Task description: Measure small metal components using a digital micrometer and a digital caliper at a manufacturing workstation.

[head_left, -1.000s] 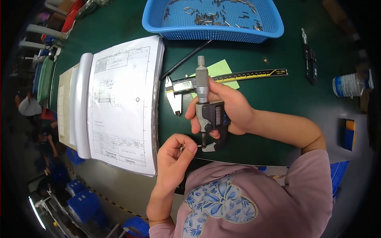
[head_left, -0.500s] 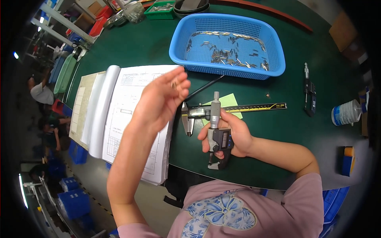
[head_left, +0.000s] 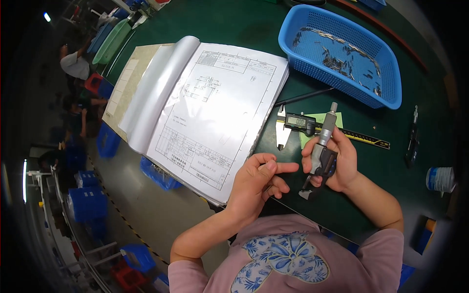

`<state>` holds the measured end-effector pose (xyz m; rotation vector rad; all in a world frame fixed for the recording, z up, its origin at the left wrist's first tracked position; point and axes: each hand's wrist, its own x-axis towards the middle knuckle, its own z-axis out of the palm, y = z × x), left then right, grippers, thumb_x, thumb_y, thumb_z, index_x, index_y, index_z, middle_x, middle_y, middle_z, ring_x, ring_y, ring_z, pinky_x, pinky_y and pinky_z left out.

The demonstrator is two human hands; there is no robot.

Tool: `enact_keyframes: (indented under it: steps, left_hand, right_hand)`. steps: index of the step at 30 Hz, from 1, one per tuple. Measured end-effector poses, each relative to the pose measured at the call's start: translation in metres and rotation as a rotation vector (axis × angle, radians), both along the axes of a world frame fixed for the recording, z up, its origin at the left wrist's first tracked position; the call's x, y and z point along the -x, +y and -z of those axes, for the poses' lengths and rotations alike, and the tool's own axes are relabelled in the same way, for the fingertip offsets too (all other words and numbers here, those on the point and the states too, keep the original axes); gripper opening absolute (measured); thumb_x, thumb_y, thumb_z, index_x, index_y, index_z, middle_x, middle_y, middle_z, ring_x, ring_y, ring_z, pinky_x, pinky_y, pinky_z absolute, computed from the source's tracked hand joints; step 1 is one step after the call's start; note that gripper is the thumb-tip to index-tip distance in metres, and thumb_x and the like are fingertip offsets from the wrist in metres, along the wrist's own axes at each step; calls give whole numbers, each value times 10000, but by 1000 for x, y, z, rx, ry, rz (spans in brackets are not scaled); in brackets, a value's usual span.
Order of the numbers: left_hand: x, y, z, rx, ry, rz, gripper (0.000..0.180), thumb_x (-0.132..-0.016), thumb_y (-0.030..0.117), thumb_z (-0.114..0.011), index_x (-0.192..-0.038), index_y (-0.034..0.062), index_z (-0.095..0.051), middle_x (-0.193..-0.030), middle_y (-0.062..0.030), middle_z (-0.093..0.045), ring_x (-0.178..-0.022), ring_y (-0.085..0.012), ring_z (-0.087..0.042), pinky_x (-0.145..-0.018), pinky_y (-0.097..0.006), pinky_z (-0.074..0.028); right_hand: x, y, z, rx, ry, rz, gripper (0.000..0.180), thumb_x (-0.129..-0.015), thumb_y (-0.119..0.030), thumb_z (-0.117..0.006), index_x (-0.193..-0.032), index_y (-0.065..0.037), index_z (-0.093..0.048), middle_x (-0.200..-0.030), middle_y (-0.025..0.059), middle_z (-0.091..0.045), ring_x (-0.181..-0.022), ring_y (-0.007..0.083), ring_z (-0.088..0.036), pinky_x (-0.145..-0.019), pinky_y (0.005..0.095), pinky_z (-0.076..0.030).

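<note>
My right hand (head_left: 342,163) is wrapped around a digital micrometer (head_left: 325,141), its thimble pointing up and away and its measuring frame tilted toward me. My left hand (head_left: 259,183) is held close to the lower right corner of the open binder, left of the micrometer and apart from it. Its index finger points toward the micrometer while the thumb presses in and the other fingers curl. Whatever those fingers may hold is hidden. Beyond the micrometer lies a digital caliper (head_left: 298,122), partly over a pale green paper (head_left: 334,118).
A binder of drawings (head_left: 215,127) lies open at left. Slim metal pins fill part of a blue basket (head_left: 342,78) at the back right. A dark pen-like rod (head_left: 305,96) lies between them. Farther right are a second micrometer (head_left: 413,139) and a white tub (head_left: 440,179).
My left hand has come down from above the binder toward the micrometer, and its fingers have curled. The view has shifted left. My right hand keeps the micrometer, now more tilted.
</note>
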<state>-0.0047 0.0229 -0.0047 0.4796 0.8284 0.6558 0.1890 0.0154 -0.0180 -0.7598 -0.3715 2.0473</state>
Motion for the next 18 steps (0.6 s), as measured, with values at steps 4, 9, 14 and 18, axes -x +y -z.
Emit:
enact_keyframes:
  steps: [4,9,14,18]
  left_hand:
    - [-4,-11,11,2,-39,9,157,-852,145,-461,-957,31,-484,-872,-91,-564,-624,-93,-482,-544,-191,-393]
    - [-7,-11,7,-117,120,110,144,-802,72,-528,-920,-2,-563,-805,-38,-539,-663,-67,-450,-586,-183,-363]
    - [-6,-8,1,-230,135,133,189,-782,-4,-542,-970,-16,-550,-822,-18,-558,-742,-37,-497,-660,-158,-395]
    - [-10,-9,3,-217,134,163,186,-774,-24,-544,-959,-32,-532,-813,-27,-556,-739,-40,-505,-649,-150,-400]
  right_hand:
    - [4,-2,-3,54,-37,86,629,-834,-509,-150,-809,4,-514,-610,165,-544,-364,197,-437,-355,267,-388]
    - [-2,1,2,18,37,76,645,-831,-514,-149,-854,5,-531,-666,149,-562,-413,188,-463,-387,261,-395]
    - [0,5,0,4,-27,88,620,-836,-499,-146,-874,-2,-515,-679,131,-568,-420,167,-477,-394,261,-399]
    - [-3,4,-1,16,-73,46,614,-838,-479,-139,-884,1,-519,-690,134,-569,-439,166,-471,-413,251,-389]
